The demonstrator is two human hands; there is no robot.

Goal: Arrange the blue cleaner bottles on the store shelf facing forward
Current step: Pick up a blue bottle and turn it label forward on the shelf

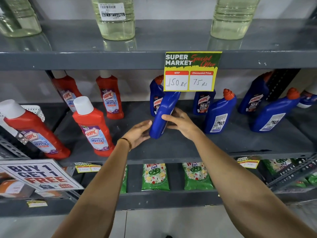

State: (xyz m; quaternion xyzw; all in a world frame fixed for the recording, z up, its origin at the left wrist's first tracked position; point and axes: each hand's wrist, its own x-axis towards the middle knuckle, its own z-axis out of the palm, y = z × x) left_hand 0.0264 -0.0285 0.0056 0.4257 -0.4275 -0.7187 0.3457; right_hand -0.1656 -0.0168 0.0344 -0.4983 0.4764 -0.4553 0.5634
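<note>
A blue cleaner bottle [163, 114] stands tilted on the grey middle shelf [188, 148], its narrow side toward me. My right hand [180, 121] grips its right side and my left hand [139, 133] touches its lower left edge. Behind it a blue bottle [156, 98] shows its front label. To the right, another [204, 102] faces forward behind the price card. Two blue bottles [219, 114] [272, 115] show their back labels. One more [253, 98] at the back right faces forward.
Red bathroom-cleaner bottles [92, 126] fill the shelf's left half. A yellow price card [190, 71] hangs from the upper shelf edge. Clear bottles [115, 18] stand above. Green detergent packs [155, 176] lie on the shelf below. A "Buy 1 Get 1 Free" sign [39, 174] sits lower left.
</note>
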